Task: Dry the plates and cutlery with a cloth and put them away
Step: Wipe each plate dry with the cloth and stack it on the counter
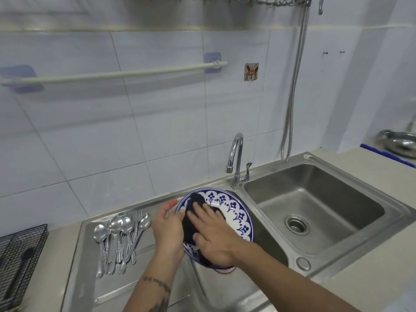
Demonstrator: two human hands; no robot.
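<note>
A blue and white patterned plate (pixel 234 210) is held tilted above the left sink basin. My left hand (pixel 167 230) grips its left rim from behind. My right hand (pixel 213 235) lies flat on the plate's face and presses a dark cloth (pixel 191 221) against it. Under the plate's lower edge another plate rim (pixel 224 270) peeks out. A bunch of spoons and forks (pixel 121 239) lies on the steel drainboard (pixel 90 278) to the left of the plate.
A black wire basket (pixel 20 262) stands at the far left of the counter. The right sink basin (pixel 315 212) and a tap (pixel 236 161) are behind the plate. A wire dish rack (pixel 276 1) hangs overhead, and a rail (pixel 112 74) is fixed to the tiled wall.
</note>
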